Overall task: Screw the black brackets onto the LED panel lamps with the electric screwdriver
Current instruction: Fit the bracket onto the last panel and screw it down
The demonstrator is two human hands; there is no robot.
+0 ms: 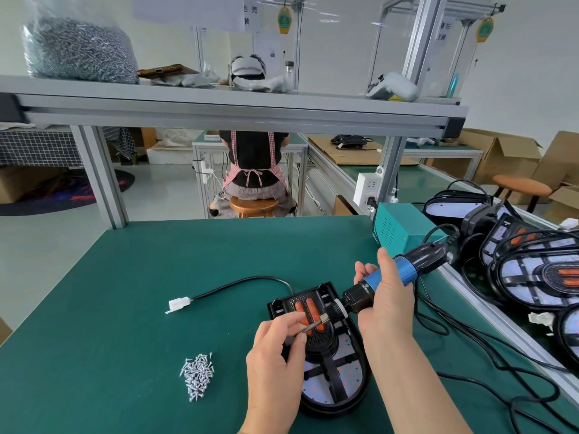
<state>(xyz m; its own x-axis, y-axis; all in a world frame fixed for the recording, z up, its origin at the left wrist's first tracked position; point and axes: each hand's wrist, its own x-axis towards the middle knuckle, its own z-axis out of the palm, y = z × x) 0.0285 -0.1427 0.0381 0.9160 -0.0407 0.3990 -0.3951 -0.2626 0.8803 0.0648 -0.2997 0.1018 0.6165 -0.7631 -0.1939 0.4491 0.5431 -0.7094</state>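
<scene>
Two hands work at the five o'clock part of the green mat (125, 308). The right hand (387, 296) is wrapped around the electric screwdriver (405, 269), with the fingers curled over its blue barrel. The tool lies nearly level, its black tail pointing to two o'clock and its nose to eight o'clock. The left hand (275, 361) pinches the end of the bit (315, 324) between thumb and forefinger. The fingertips hide the very tip, so it cannot be told whether a screw sits there.

Beneath the tool lies one LED panel lamp (351, 371), with the black bracket (291, 300) resting on its twelve o'clock end. The left hand covers the lamp's nine o'clock edge, and the right forearm crosses its three o'clock side. Both forearms are cut off by the lower border.

From the lamp a black cable (244, 281) curves toward nine o'clock and ends in a white connector (178, 304). A loose pile of screws (198, 375) lies at seven o'clock, apart from the hands. At two o'clock stands a teal box (404, 223). Beyond it, at three o'clock, is a heap of finished lamps (532, 274) tangled in cords and partly cropped by the right border.
</scene>
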